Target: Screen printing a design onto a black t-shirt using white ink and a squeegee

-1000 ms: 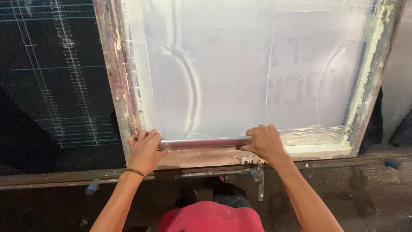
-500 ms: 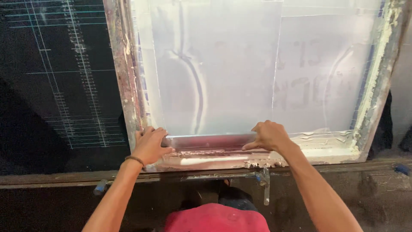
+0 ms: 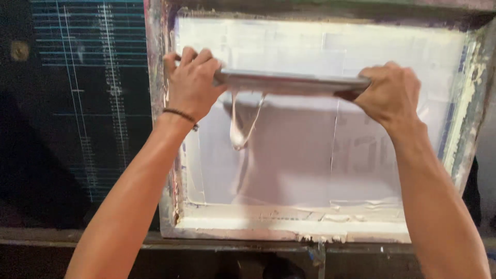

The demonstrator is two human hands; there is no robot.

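Observation:
A long squeegee [image 3: 289, 82] with a grey blade is lifted above the middle of a screen-printing frame [image 3: 155, 129]. My left hand [image 3: 191, 82] grips its left end and my right hand [image 3: 390, 93] grips its right end. A string of white ink [image 3: 238, 129] drips from the blade's left part toward the white mesh [image 3: 310, 170]. A ridge of white ink lies along the frame's near edge [image 3: 289, 219]. A thin dark band circles my left wrist.
To the left of the frame lies a dark sheet [image 3: 77, 103] printed with pale lines and scales. A dark bench edge [image 3: 248, 243] runs along the bottom. The frame's right rail [image 3: 465, 119] is caked with dried ink.
Both hands have raised the squeegee off the frame's near edge and carried it away from me to mid-screen. Ink now drips from the blade. The view is closer in.

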